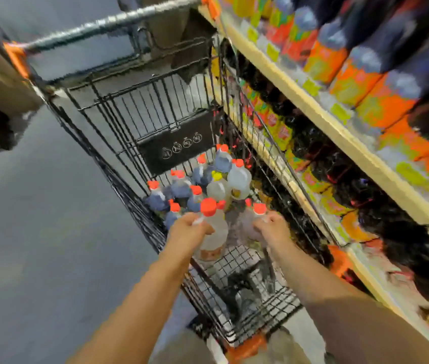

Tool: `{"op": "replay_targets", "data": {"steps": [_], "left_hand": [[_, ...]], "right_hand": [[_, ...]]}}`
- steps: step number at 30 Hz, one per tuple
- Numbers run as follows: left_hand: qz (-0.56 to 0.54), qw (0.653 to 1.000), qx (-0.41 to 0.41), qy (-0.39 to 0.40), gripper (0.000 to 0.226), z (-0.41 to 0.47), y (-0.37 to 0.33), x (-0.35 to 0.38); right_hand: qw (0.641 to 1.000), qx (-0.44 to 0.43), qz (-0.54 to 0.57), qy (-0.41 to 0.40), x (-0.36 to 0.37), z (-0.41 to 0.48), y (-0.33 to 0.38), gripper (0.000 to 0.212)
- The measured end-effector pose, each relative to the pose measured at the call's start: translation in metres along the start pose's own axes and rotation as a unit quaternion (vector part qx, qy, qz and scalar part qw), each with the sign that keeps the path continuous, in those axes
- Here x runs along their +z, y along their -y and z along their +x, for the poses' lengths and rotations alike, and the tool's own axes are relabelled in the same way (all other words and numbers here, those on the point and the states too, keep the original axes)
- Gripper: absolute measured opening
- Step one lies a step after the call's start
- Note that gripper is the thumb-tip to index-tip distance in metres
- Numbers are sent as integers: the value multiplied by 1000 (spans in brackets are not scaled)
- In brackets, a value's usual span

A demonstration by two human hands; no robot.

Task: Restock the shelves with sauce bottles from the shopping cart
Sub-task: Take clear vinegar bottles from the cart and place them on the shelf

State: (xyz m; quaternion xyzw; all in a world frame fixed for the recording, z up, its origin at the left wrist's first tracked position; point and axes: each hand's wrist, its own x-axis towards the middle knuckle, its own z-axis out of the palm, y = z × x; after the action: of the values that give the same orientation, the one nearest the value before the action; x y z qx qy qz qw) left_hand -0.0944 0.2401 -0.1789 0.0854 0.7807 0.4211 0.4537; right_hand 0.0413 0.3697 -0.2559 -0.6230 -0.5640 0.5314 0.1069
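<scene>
Grey aisle floor runs along my left and wooden shelves [344, 137] packed with bottles stand on my right, with the black wire shopping cart [139, 109] between them. My left hand [192, 228] is curled round the neck of a clear, red-capped sauce bottle [216, 232], held over the cart's near end. My right hand [272, 227] grips a second bottle [259, 209] just beside it. Both forearms reach forward and down. The other bottles [202, 179] stand further back in the cart.

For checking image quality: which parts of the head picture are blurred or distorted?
Head view: shelf bottles smear into colour blotches; cart and shelf run slanted; the bottle in the left hand is sharpest; the second bottle in the right hand is blurred.
</scene>
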Motion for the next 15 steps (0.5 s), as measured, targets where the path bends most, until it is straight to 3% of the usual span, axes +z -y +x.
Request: {"op": "replay_targets", "data": {"steps": [3,6,9,11,15], "left_hand": [[74,992,89,44,17,-25,-11,-9],[160,968,166,102,24,-56,-22,-18],[189,945,217,154,13,-88,-32,-11],[217,926,240,196,13,-109,-39,4],[310,865,286,272,18,-163,-32,49]], "right_hand": [[993,-43,64,-87,-21,-43,3,31],[983,-73,58,-160,-49,-88,9,26],[967,-99,66,-225,-81,-141,1,21],[958,-94,90,-257,-101,-179,-14,15],[933,-52,117,-336,-134,-259,-59,23]]}}
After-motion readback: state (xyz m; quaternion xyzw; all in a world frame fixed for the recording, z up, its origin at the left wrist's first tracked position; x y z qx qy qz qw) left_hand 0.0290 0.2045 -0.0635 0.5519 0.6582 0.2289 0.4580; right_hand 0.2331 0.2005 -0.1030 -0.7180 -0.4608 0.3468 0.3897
